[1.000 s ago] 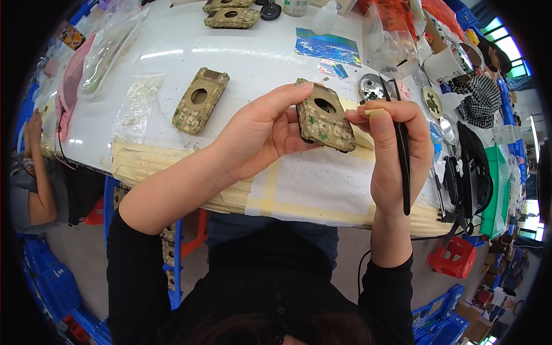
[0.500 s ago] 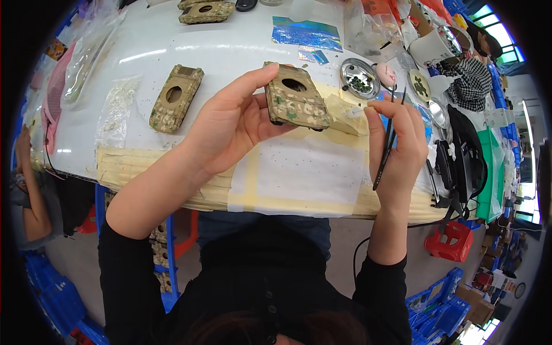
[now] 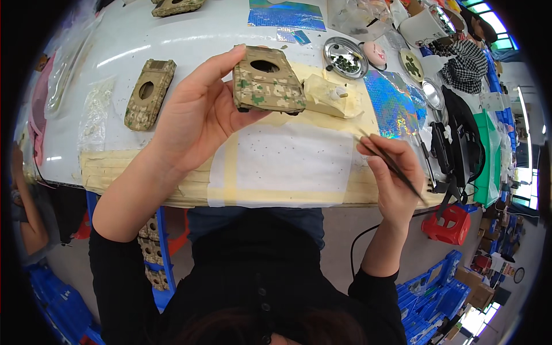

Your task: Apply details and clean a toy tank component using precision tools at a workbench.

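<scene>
My left hand (image 3: 198,109) is closed around a camouflage model tank hull (image 3: 269,91), tilted above the table, with a round dark opening in its top. Lower to the right, my right hand (image 3: 398,178) grips dark tweezers (image 3: 393,165), whose tips point up and left. Beneath them lies a white paper sheet (image 3: 282,167) with many tiny dark specks. Just right of the held hull, a small white tube-like piece (image 3: 338,92) sits on a masking-taped block (image 3: 325,102). A second camouflage hull (image 3: 149,95) rests on the table to the left.
A round metal dish (image 3: 347,60) holds small dark green parts. Shiny blue holographic sheets (image 3: 391,103) lie to the right, near a black bag (image 3: 463,144) and a green tray (image 3: 486,161). A clear bag of small pieces (image 3: 96,112) lies left. Another person's arm (image 3: 29,207) shows far left.
My right hand has let go of the small white piece, now on the taped block, and moved down with the tweezers turned in its grip. My left hand keeps the hull; the whole view has shifted.
</scene>
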Demonstrator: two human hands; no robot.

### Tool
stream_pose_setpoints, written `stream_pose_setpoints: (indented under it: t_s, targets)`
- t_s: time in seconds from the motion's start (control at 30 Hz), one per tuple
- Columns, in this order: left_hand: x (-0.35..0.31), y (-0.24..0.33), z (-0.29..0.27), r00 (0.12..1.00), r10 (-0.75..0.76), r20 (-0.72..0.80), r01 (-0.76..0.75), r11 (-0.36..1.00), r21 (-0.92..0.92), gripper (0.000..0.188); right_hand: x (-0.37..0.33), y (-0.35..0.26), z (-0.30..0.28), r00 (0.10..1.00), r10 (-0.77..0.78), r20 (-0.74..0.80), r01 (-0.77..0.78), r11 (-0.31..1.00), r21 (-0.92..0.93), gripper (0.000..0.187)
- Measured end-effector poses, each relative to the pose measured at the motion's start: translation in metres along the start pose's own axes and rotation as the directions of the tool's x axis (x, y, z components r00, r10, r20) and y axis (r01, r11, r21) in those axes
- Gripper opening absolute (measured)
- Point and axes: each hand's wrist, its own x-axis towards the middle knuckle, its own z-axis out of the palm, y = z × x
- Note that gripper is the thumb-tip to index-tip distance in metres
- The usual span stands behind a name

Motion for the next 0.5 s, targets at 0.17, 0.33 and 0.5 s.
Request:
stream_pose_setpoints:
  t_s: [0.17,0.33,0.5]
  targets:
    - [0.003,-0.001,-0.003,1.0,0.005,0.021,-0.005,1.0,-0.019,0.049,0.004,0.014,0.0,0.994,0.074,0.085,-0.085,0.988,0.131,0.018]
    - [0.004,-0.002,-0.006,1.0,-0.006,0.022,0.007,0.999,-0.048,0.05,0.009,0.011,0.009,0.988,0.128,0.088,-0.143,0.97,0.198,0.01]
    - [0.004,-0.002,-0.006,0.999,-0.004,0.034,0.006,0.999,-0.049,0.051,0.012,0.013,0.011,0.981,0.142,0.135,-0.164,0.972,0.167,0.009]
